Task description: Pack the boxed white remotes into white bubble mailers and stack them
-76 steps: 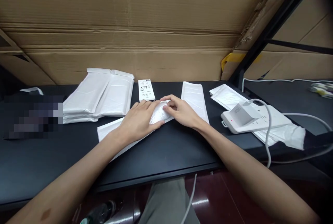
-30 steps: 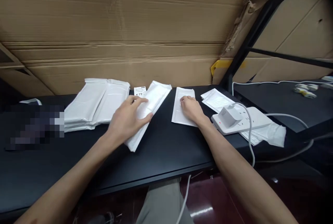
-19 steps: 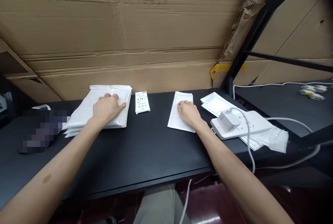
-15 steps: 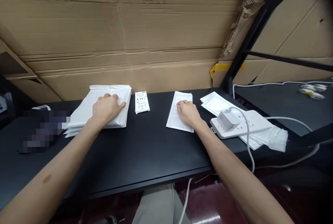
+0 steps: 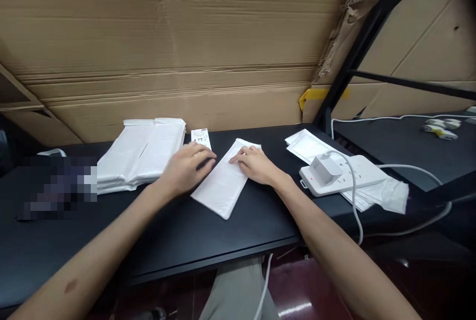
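A white padded envelope [image 5: 221, 186] lies aslant on the black tabletop between my hands. My right hand [image 5: 257, 165] is on its upper right part, fingers bent over the edge; the fingertips' undersides are hidden. Just left of the envelope is my left hand [image 5: 190, 167], empty, with thumb and fingers apart and curved. Behind that hand stands a small white printed box [image 5: 201, 136], its lower part covered from sight. To the left rests a stack of larger white padded envelopes [image 5: 145, 149], untouched.
A white power strip [image 5: 359, 173] with a plugged-in charger [image 5: 324, 170] lies on more white envelopes [image 5: 303, 144] at the right. Its cable hangs over the table's front edge. Cardboard [image 5: 178, 37] walls the back, beside a black metal post [image 5: 357, 47]. A blurred-out dark item [image 5: 59, 186] is far left.
My right hand has drawn the envelope left and nearer, turning it aslant. My left hand has left the stack and moved right, in front of the small box.
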Tool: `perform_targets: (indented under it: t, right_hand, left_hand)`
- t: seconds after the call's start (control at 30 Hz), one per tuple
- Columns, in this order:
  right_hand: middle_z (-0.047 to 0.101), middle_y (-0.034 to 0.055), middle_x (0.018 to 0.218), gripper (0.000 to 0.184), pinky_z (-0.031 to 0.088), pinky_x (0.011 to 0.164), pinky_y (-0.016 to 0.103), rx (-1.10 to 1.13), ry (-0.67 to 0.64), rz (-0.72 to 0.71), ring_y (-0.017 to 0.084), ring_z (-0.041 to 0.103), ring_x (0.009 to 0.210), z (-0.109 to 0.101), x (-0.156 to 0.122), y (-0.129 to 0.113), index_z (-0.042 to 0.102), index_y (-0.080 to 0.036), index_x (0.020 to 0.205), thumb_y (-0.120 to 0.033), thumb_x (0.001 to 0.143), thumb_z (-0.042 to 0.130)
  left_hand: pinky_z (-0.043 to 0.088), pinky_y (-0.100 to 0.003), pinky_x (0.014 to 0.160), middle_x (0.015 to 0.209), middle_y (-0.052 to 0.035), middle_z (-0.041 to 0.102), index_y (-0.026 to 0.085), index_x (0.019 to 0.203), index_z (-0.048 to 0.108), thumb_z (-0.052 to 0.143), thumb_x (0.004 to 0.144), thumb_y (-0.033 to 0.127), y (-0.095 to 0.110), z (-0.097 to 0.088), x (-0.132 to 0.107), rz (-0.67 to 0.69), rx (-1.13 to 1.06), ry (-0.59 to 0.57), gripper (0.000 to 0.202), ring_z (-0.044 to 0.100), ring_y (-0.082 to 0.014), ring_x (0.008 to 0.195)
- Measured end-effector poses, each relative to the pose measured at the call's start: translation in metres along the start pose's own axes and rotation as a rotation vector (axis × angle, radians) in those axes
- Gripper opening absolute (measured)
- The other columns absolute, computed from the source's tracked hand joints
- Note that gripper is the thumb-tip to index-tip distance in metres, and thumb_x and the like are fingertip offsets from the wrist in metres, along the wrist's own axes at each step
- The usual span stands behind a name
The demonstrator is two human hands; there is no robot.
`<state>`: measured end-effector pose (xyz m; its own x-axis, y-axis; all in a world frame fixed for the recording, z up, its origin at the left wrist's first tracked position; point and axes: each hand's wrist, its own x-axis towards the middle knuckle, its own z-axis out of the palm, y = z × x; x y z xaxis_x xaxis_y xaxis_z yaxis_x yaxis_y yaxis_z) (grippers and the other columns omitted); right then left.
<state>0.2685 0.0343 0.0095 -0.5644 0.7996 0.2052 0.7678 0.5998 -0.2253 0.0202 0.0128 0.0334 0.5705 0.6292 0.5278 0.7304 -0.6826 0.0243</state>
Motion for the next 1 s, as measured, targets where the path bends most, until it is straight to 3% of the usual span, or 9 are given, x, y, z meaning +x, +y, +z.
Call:
perform_targets:
  t: [0.1,0.23,0.37,0.53,0.7,0.87,1.0]
  right_hand:
    - [0.059,0.0053,0.113,0.039,0.036,0.092,0.034,0.012,0.073,-0.005,0.019,0.052,0.101,0.001,0.002,-0.001,0.064,-0.028,0.119,-0.015,0.094,0.037]
    - [0.061,0.0095,0.116,0.039,0.037,0.092,0.034,-0.091,0.181,0.190,0.023,0.052,0.102,0.003,0.003,0.003,0.062,-0.019,0.121,-0.012,0.091,0.039]
    - [0.063,0.0114,0.116,0.035,0.037,0.091,0.036,-0.154,0.131,0.335,0.026,0.054,0.105,0.005,0.004,0.006,0.063,-0.018,0.120,-0.021,0.093,0.040]
    - [0.066,0.0119,0.113,0.033,0.037,0.089,0.035,-0.172,0.109,0.372,0.026,0.058,0.103,0.003,0.006,0.001,0.064,-0.017,0.116,-0.027,0.095,0.039]
    - [0.067,0.0098,0.111,0.032,0.040,0.084,0.030,-0.089,0.117,0.348,0.021,0.062,0.095,0.002,0.005,-0.006,0.064,-0.018,0.114,-0.021,0.092,0.041]
    - [0.069,0.0063,0.101,0.028,0.042,0.078,0.026,0.057,0.163,0.337,0.018,0.063,0.088,0.005,0.005,-0.007,0.064,-0.020,0.112,-0.027,0.090,0.047]
    - [0.071,0.0043,0.097,0.028,0.043,0.076,0.026,0.221,0.207,0.402,0.018,0.064,0.085,0.006,0.006,-0.005,0.065,-0.021,0.109,-0.034,0.087,0.052]
  left_hand:
    - [0.047,-0.034,0.092,0.111,-0.0046,0.068,0.022,0.108,0.067,0.048,0.096,0.031,0.026,0.017,-0.005,0.094,-0.193,-0.169,0.024,0.060,-0.0196,0.103]
    - [0.048,-0.034,0.091,0.110,-0.0038,0.070,0.021,0.110,0.066,0.047,0.096,0.032,0.035,0.021,-0.012,0.028,-0.266,-0.298,0.025,0.061,-0.0197,0.103]
    - [0.049,-0.035,0.086,0.104,-0.0046,0.069,0.021,0.105,0.065,0.045,0.096,0.033,0.036,0.016,-0.014,-0.038,-0.245,-0.310,0.025,0.060,-0.0204,0.097]
    - [0.049,-0.037,0.085,0.101,-0.0064,0.066,0.021,0.101,0.066,0.046,0.096,0.036,0.041,0.017,-0.014,-0.098,-0.198,-0.306,0.026,0.058,-0.0223,0.096]
    - [0.048,-0.042,0.092,0.114,-0.0095,0.060,0.020,0.112,0.064,0.049,0.093,0.045,0.035,0.021,-0.019,-0.143,-0.183,-0.276,0.035,0.055,-0.0261,0.106]
    - [0.044,-0.044,0.101,0.127,-0.0118,0.055,0.018,0.126,0.058,0.049,0.092,0.049,0.029,0.023,-0.022,-0.170,-0.175,-0.288,0.047,0.051,-0.0286,0.117]
    - [0.042,-0.045,0.103,0.130,-0.0122,0.054,0.018,0.132,0.053,0.044,0.094,0.038,0.031,0.021,-0.021,-0.146,-0.158,-0.303,0.044,0.049,-0.0289,0.120]
